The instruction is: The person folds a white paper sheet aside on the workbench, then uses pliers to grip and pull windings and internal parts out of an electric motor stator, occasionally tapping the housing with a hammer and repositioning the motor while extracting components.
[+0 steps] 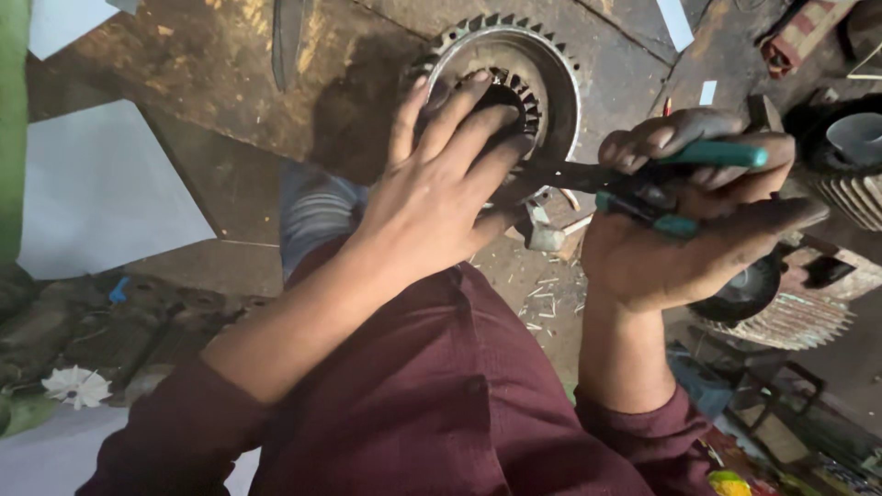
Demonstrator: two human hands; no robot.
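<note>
A round metal motor stator [542,69] with toothed rim and slotted inner bore lies on a worn wooden bench [211,64]. My left hand [441,184] rests flat over its lower left side, fingers spread across the bore. My right hand [698,220] grips pliers with green handles [707,156]; the dark jaws [551,173] point left and meet the stator's lower rim beside my left fingertips. What the jaws hold is hidden.
Short wire clippings [547,298] litter the bench below the stator. Finned motor housings [799,312] sit at the right, with another [859,184] above. A white plastic fan [78,386] lies at lower left beside dark metal parts [110,321]. White paper [101,193] covers the left.
</note>
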